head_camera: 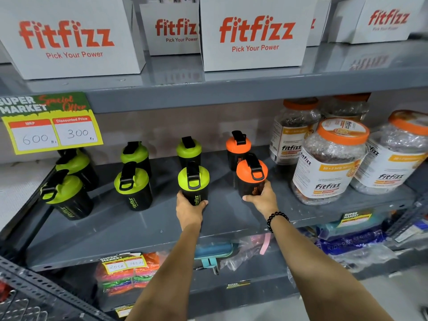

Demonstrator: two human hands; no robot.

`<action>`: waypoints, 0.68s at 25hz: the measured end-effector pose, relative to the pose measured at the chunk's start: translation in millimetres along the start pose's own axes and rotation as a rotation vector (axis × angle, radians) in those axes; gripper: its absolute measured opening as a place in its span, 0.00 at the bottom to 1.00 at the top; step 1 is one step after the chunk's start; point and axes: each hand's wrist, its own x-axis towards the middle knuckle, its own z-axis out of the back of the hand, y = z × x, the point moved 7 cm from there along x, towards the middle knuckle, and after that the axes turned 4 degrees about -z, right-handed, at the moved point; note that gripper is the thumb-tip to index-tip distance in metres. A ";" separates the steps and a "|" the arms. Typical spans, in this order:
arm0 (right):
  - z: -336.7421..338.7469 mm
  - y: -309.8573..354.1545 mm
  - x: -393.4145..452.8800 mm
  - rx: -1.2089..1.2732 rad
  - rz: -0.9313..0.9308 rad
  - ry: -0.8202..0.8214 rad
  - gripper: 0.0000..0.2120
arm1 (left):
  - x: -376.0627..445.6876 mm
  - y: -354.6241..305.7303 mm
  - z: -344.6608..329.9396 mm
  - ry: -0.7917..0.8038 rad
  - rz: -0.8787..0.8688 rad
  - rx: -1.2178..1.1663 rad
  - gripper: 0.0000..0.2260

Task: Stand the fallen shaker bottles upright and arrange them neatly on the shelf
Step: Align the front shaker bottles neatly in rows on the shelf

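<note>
Several black shaker bottles stand upright in two rows on the grey middle shelf (129,230). My left hand (188,209) grips the base of a green-lidded shaker (194,181) in the front row. My right hand (262,198) grips the base of an orange-lidded shaker (252,174) beside it. Behind them stand a second orange-lidded shaker (238,147) and a green-lidded one (188,150). More green-lidded shakers (133,185) stand to the left, the leftmost one (66,193) close to the shelf's upright. None lies on its side.
Large clear Fitfizz jars (328,161) with orange lids crowd the shelf's right end. White Fitfizz boxes (253,33) fill the shelf above. A yellow price card (51,126) hangs at the upper left. Bagged goods (129,274) lie on the shelf below.
</note>
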 end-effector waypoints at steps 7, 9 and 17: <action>2.7 -0.5 1.0 -0.031 0.005 -0.048 0.30 | -1.3 -2.1 0.8 0.000 -0.001 0.004 0.30; 1.7 0.5 0.1 -0.043 0.007 -0.062 0.30 | -1.3 -2.6 1.4 0.004 0.001 0.009 0.30; -0.9 -4.1 -10.2 -0.068 -0.057 -0.085 0.31 | -4.4 4.3 7.2 0.065 -0.017 0.010 0.30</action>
